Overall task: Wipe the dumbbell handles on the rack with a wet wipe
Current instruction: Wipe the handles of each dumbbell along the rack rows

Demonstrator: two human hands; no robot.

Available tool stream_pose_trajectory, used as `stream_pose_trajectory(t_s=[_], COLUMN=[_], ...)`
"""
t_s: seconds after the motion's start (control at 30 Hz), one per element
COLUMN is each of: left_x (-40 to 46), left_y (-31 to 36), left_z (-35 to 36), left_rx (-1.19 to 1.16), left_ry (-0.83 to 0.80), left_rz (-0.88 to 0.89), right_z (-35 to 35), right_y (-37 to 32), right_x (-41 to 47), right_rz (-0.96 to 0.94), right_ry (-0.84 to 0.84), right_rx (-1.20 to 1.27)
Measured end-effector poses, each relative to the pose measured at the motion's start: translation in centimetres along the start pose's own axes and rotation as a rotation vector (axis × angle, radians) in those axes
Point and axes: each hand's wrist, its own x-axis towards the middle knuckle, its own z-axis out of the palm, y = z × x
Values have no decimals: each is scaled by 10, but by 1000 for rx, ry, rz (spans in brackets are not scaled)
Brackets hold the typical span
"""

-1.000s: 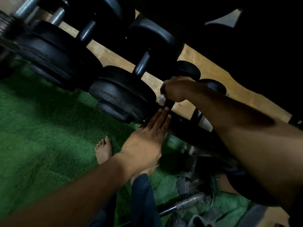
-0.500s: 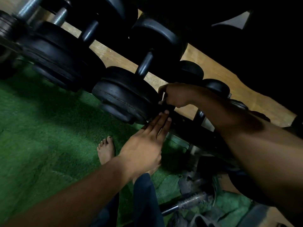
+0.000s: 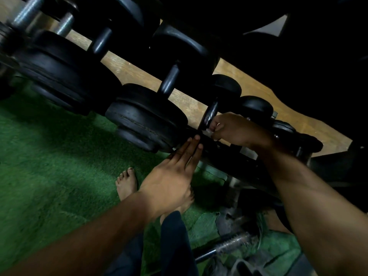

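Note:
Black dumbbells lie side by side on a dark rack. My right hand holds a small white wet wipe at the lower end of one dark handle, fingers curled round the wipe. My left hand has straight fingers, their tips pressing on the near weight head of that dumbbell, just below the wipe. A larger dumbbell sits directly to the left, its handle uncovered.
Green turf covers the floor on the left, and my bare foot stands on it. A threaded metal bar and loose plates lie on the floor at lower right. Heavier dumbbells fill the rack's left end.
My right hand has slid down off the handle to its lower end, leaving most of the handle exposed. My left hand stays pressed on the weight head.

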Motion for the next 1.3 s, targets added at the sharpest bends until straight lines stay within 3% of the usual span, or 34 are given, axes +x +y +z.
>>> stream_pose_trajectory(t_s=[0.27, 0.53, 0.67, 0.73, 0.87, 1.0, 1.1, 1.17, 1.23, 1.3], left_x=[2, 2, 4, 7, 16, 34, 46, 49, 50, 50], left_y=[2, 4, 12, 18, 36, 49, 47, 45, 44, 45], left_z=[6, 5, -3, -7, -9, -2, 6, 9, 9, 8], left_rx=[45, 55, 29, 40, 62, 86, 138, 168, 173, 171], left_ry=[12, -20, -32, -17, 19, -29, -72, -86, -98, -106], left_rz=[-32, -42, -81, -92, 1, 117, 118, 129, 136, 138], right_z=[38, 29, 15, 5, -7, -1, 9, 14, 15, 13], right_y=[16, 18, 31, 40, 71, 96, 96, 93, 92, 93], right_x=[12, 7, -12, -23, -31, -37, -45, -48, -48, -46], right_rz=[215, 277, 191, 131, 54, -86, -311, -455, -423, -412], right_ry=[76, 87, 35, 55, 350, 514, 447, 264, 126, 178], right_rx=[660, 797, 940, 900, 764, 361, 34, -140, -199, -285])
